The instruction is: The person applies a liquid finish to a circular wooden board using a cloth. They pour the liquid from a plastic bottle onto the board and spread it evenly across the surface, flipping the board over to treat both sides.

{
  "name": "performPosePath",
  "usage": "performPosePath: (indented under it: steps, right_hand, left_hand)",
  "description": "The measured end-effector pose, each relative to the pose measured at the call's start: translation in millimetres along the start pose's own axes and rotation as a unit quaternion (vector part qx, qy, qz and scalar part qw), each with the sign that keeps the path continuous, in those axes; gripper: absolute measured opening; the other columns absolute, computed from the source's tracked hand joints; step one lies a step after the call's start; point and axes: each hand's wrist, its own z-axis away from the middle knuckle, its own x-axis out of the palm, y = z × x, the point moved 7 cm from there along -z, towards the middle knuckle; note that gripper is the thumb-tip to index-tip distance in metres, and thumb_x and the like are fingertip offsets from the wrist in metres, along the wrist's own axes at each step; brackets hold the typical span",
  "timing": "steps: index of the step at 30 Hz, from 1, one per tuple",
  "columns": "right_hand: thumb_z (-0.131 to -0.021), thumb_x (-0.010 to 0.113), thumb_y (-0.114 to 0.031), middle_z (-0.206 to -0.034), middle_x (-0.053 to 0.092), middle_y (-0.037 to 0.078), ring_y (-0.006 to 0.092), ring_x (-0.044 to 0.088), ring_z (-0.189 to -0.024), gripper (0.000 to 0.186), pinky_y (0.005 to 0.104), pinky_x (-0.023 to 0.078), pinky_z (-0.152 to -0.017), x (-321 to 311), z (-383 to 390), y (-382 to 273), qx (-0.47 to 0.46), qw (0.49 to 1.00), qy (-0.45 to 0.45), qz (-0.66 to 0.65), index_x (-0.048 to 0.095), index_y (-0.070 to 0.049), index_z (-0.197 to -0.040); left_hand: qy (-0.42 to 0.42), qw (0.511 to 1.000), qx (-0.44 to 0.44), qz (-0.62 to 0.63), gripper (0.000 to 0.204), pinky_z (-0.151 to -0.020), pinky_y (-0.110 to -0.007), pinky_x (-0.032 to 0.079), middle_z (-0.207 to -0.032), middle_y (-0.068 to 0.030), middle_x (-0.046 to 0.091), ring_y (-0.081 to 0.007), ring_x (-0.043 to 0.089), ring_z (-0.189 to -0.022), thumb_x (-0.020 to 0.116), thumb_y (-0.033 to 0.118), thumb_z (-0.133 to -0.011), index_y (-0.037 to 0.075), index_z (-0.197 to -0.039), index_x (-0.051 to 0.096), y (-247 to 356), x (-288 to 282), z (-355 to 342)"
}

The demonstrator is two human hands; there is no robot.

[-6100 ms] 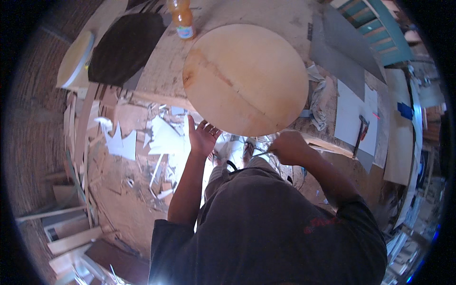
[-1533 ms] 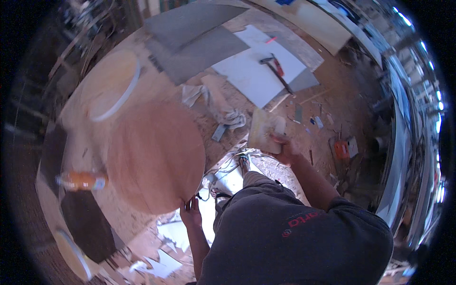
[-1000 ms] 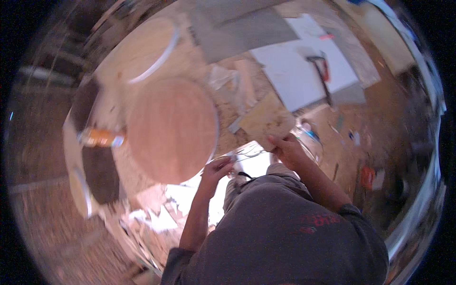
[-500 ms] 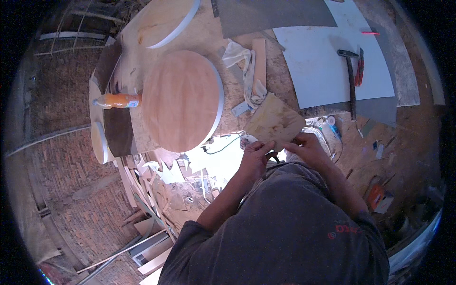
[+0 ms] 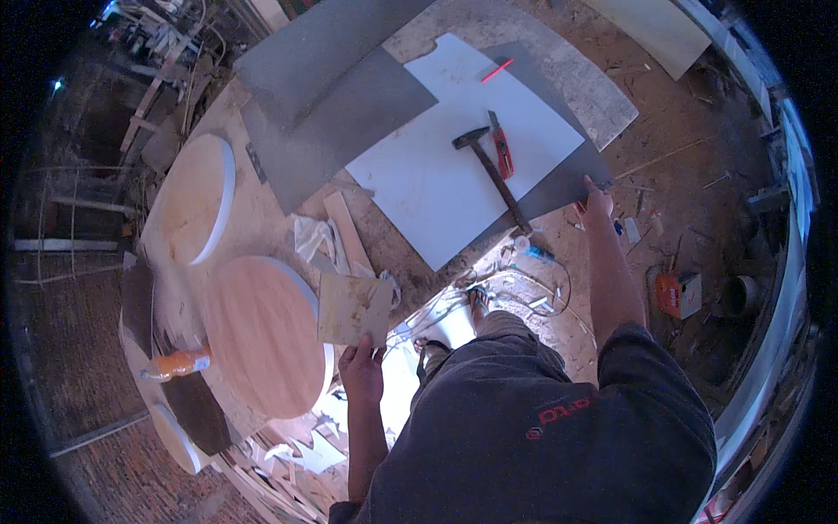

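My left hand (image 5: 361, 368) grips the lower edge of a small square board (image 5: 353, 307), pale and stained, and holds it up in front of the round wooden panel. My right hand (image 5: 597, 203) is stretched out to the right, at the near edge of a dark grey sheet (image 5: 567, 185). Its fingers look spread, with one reaching over the sheet's edge; whether they press on it is unclear. A white sheet (image 5: 410, 188) lies over the grey one. On these rest a dark-handled hammer (image 5: 493, 176) and a red utility knife (image 5: 503, 150).
Left of the board lies a round wooden panel (image 5: 262, 336) with white edging, another round panel (image 5: 199, 196) beyond it. An orange drink bottle (image 5: 177, 364) lies beside them. A white rag (image 5: 314, 240) and wood strip (image 5: 349, 231) are on the table. Cables (image 5: 559, 301) and an orange-and-white box (image 5: 678, 294) are on the floor.
My right hand has left the small board and moved right to the grey sheet. The left hand alone carries the board, now further left. The view has turned and shifted right.
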Motion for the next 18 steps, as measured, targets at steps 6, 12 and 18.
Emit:
performPosePath:
  steps: [6, 12, 18]
  right_hand:
    - [-0.085, 0.079, -0.016, -0.102, 0.067, 0.002, 0.0183, 0.065, -0.087, 0.033, 0.0392, 0.052, -0.070, 39, 28, -27, -0.080, 0.994, -0.064, 0.043, 0.060, -0.010, -0.112]
    - [-0.087, 0.075, -0.016, -0.110, 0.065, 0.005, 0.0219, 0.062, -0.097, 0.034, 0.0408, 0.051, -0.071, 49, 75, -53, -0.122, 0.990, -0.028, 0.069, 0.059, -0.008, -0.117]
    - [-0.084, 0.076, -0.020, -0.111, 0.067, 0.010, 0.0265, 0.063, -0.101, 0.040, 0.0421, 0.052, -0.079, 8, 37, -49, -0.135, 0.973, 0.075, 0.169, 0.062, -0.004, -0.118]
  left_hand:
    - [0.037, 0.995, 0.000, 0.097, 0.007, -0.084, -0.039, 0.052, -0.102, -0.0052, 0.070, -0.0181, 0.065, -0.093, 0.067, 0.008, -0.093, 0.005, -0.099, 0.069, -4, -26, 7]
    - [-0.006, 0.994, 0.008, 0.107, 0.009, -0.079, -0.035, 0.054, -0.102, -0.0055, 0.070, -0.0170, 0.066, -0.092, 0.066, 0.008, -0.094, 0.004, -0.101, 0.069, -7, -32, 9]
    - [0.023, 0.998, 0.058, 0.013, 0.008, -0.082, -0.036, 0.054, -0.101, -0.0067, 0.070, -0.0169, 0.066, -0.092, 0.067, 0.006, -0.093, 0.002, -0.099, 0.069, 0, -42, 7]
